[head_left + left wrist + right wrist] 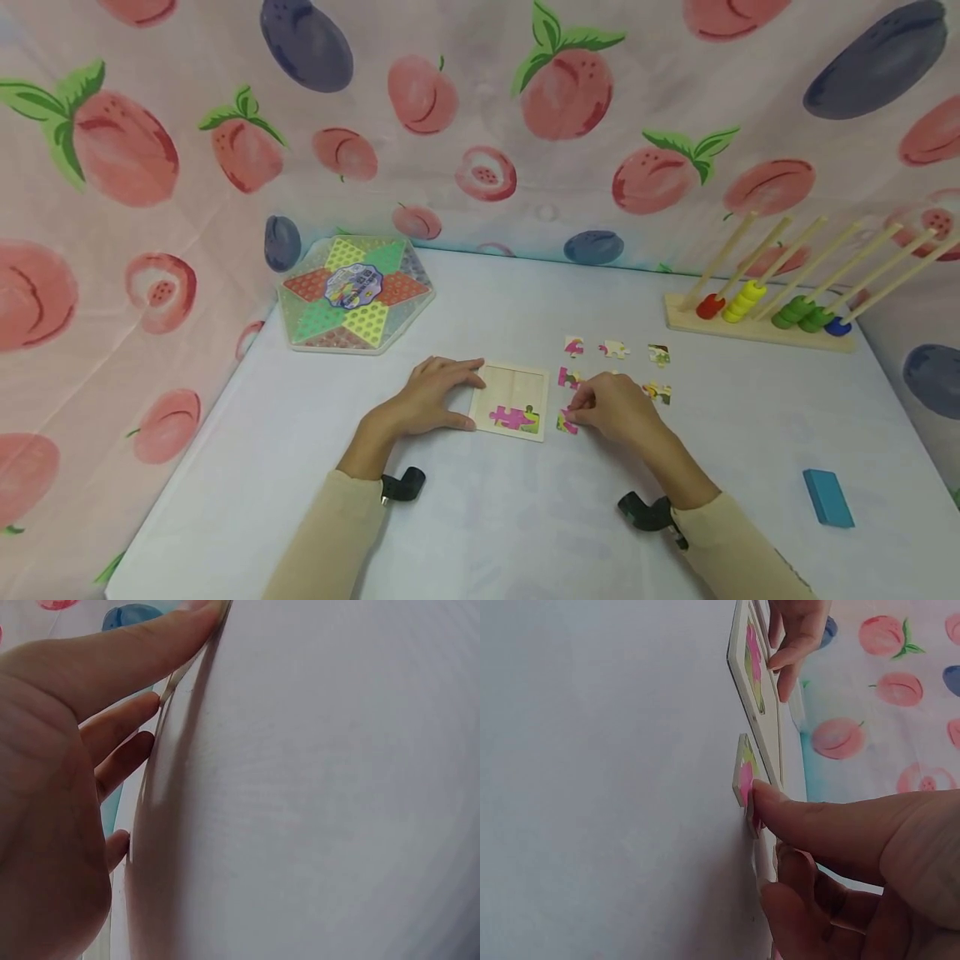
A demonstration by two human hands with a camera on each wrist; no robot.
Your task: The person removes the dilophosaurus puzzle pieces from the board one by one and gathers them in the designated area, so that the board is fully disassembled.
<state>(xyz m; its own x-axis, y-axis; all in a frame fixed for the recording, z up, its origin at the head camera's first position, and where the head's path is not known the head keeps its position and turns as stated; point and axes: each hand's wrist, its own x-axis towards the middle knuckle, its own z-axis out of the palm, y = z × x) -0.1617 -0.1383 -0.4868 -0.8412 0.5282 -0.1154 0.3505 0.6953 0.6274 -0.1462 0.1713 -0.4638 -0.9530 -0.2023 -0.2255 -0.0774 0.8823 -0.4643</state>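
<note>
A square wooden puzzle tray [508, 382] lies on the table, with pink and green joined puzzle pieces [514, 418] in its lower right part. My left hand [437, 396] touches the tray's left side, thumb near the lower corner and fingers higher up, spread apart. Just right of the tray, my right hand [617, 407] has its thumb and curled fingers at a pink and green puzzle piece [566, 423]. In the right wrist view the thumb rests on that piece [745, 774], which lies at table level beside the tray [739, 656]. Fingertips behind it are partly hidden.
Several loose puzzle pieces [614, 348] lie beyond the right hand, some partly covered by it. A Chinese checkers board [356, 293] sits at the back left. A wooden peg stand with coloured beads [757, 327] stands back right, and a blue block [828, 497] lies front right.
</note>
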